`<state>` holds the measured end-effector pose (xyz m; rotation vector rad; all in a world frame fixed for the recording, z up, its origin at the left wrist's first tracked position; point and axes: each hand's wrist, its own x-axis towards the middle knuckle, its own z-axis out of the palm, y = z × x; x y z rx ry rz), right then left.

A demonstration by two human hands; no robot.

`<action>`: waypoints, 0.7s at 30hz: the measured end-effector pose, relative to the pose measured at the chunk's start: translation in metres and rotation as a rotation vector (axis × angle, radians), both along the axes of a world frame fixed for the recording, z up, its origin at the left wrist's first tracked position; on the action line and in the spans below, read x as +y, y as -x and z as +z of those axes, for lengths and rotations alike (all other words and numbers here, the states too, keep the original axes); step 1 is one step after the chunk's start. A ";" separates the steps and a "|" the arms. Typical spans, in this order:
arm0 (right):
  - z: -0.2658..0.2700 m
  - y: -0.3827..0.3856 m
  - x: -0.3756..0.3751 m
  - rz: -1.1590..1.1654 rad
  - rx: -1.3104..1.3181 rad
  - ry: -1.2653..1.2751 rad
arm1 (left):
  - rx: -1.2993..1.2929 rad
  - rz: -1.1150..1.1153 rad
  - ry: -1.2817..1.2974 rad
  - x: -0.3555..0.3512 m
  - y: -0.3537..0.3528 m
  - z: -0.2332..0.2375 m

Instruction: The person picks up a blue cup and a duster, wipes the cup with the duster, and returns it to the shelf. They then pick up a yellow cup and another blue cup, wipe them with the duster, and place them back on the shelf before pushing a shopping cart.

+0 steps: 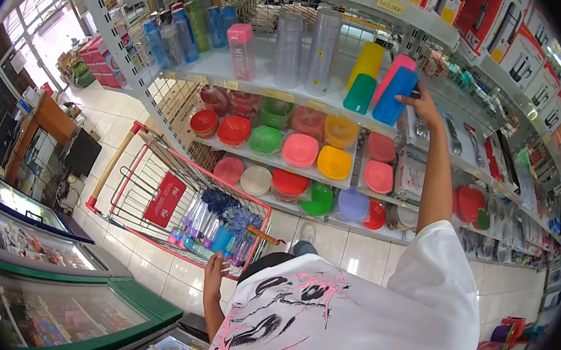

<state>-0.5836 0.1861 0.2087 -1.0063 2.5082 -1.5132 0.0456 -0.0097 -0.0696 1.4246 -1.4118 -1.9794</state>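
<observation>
My right hand (424, 105) reaches up to the shelf and grips the side of a blue plastic cup (394, 97), which tilts at the shelf's front edge. Right behind it is a pink cup (397, 66), with a yellow cup (369, 57) and a shorter green cup (359, 94) to its left. Down at the near side of a red-rimmed shopping cart (157, 232), my left hand (216, 267) has its fingers curled at the rim. Inside the cart lie several bottles (205, 230), a light-blue container (222, 238) and dark-blue and grey-blue fluffy dusters (244, 220).
Clear tumblers (323, 52), a pink bottle (240, 51) and blue bottles (185, 33) share the shelf. Lower shelves hold colourful bowls (300, 150). Boxed goods (499, 34) stand at upper right. Glass-topped freezers (68, 310) flank the aisle at lower left.
</observation>
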 end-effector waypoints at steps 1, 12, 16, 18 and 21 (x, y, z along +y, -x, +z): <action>-0.005 -0.003 0.001 -0.008 -0.024 0.012 | -0.011 0.005 -0.005 0.002 -0.003 -0.002; -0.016 0.004 0.005 -0.013 0.001 -0.001 | -0.040 -0.049 0.014 -0.010 -0.004 -0.023; -0.012 -0.007 0.004 0.002 -0.023 -0.014 | -0.062 -0.050 0.034 -0.014 -0.004 -0.021; -0.024 -0.006 0.005 -0.034 0.022 0.023 | -0.059 -0.050 0.042 -0.014 -0.007 -0.022; -0.047 -0.035 0.002 -0.246 0.199 0.216 | -0.033 -0.006 0.097 -0.016 -0.021 -0.031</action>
